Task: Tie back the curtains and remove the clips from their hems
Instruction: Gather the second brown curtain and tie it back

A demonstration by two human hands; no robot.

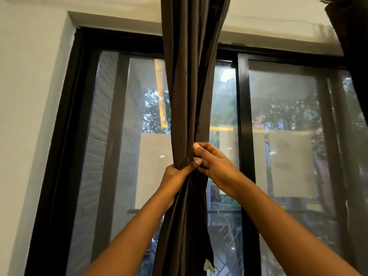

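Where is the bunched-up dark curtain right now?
In the head view, the dark curtain hangs at centre before the window, gathered where the left hand and right hand meet.

View: single, on my head | Facing: forward, tilted up at window (278, 120) | Range: close, my arms' reach from curtain (187, 86) | Shared views: single view only

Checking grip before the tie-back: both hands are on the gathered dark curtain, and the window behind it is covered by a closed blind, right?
Not quite. Both hands, left hand and right hand, grip the curtain, but the head view shows the window as bare glass with trees visible outside.
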